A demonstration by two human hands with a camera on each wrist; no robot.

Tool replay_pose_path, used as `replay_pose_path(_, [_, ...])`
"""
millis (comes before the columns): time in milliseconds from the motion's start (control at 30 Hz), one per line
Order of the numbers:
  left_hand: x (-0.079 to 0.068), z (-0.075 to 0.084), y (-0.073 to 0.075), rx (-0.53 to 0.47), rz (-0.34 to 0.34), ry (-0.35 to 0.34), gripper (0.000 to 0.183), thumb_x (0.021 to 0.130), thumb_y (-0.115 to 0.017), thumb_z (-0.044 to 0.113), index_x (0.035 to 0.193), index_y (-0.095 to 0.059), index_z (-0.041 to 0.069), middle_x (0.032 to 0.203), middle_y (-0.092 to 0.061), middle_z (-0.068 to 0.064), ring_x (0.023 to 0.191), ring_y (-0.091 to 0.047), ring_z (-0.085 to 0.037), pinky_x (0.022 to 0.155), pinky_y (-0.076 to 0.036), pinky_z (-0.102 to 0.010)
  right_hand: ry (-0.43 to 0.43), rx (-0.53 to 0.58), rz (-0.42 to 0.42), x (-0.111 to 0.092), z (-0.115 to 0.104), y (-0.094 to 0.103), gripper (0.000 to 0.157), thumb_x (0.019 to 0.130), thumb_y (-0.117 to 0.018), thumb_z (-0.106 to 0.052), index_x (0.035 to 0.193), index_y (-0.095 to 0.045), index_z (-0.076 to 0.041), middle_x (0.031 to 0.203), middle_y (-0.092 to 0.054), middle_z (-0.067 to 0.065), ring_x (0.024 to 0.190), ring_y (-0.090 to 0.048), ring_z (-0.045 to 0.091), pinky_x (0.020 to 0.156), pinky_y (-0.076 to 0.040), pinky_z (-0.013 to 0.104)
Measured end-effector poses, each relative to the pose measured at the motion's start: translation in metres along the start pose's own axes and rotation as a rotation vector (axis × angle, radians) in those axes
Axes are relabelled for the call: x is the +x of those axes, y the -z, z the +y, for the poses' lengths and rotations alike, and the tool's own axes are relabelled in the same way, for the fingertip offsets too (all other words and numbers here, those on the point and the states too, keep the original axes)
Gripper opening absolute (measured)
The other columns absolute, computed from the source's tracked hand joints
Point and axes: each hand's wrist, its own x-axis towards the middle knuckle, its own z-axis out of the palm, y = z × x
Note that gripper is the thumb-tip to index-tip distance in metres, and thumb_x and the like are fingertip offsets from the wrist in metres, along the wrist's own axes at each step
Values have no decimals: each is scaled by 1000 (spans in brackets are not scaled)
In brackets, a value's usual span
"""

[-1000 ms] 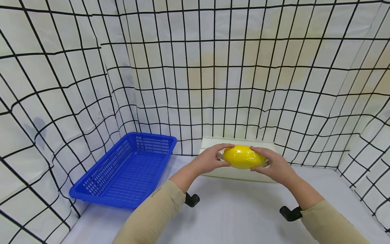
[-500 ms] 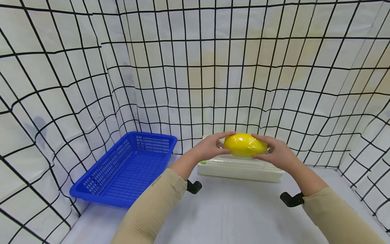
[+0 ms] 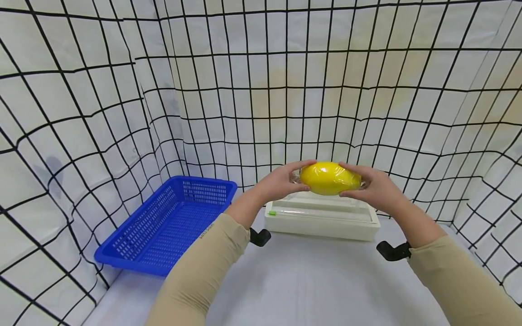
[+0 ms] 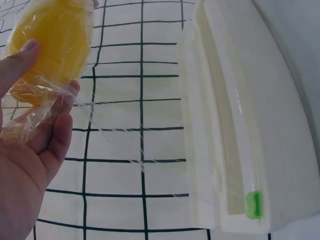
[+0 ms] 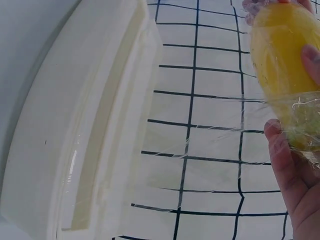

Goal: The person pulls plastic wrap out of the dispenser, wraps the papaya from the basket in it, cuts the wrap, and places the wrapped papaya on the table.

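Note:
A yellow oval fruit (image 3: 329, 178), mango-like in shape, is held up above the white cling film dispenser (image 3: 322, 226). Clear cling film (image 4: 42, 92) wraps the fruit and bunches at both ends. My left hand (image 3: 279, 183) grips its left end, thumb and fingers on opposite sides. The right end is gripped the same way by my right hand (image 3: 377, 189). In the wrist views a thin sheet of film appears to stretch from the fruit toward the dispenser. A green slider (image 4: 254, 205) sits at the left end of the dispenser's track.
A blue perforated basket (image 3: 163, 235) stands on the white tabletop (image 3: 310, 280) to the left. Black grid mesh (image 3: 253, 99) over white sheeting encloses the back and sides. A black wrist mount (image 3: 260, 237) juts out below each forearm.
Both hands have raised the fruit, moving it up in the head view. The dispenser has come out from behind it, its lid now lowered and the green slider showing.

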Motion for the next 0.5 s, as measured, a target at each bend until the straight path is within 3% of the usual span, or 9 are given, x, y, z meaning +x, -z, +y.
replay_pose_path(267, [-9, 9, 1, -19, -18, 13, 68, 89, -75, 32, 147, -42, 46, 140, -53, 7, 100, -65, -15, 85, -54, -37, -45, 40, -28, -11, -10, 6, 80, 80, -80, -48, 150, -44, -31, 140, -54, 10, 106, -59, 30, 88, -55, 46])
replay_pose_path(500, [-38, 1, -22, -47, -52, 55, 74, 86, -76, 43, 149, -36, 47, 142, -51, 6, 100, -63, -17, 84, -53, -38, -42, 47, -65, -35, -9, -10, 79, 81, -79, -49, 149, -46, -29, 139, -55, 10, 103, -61, 27, 87, -56, 42])
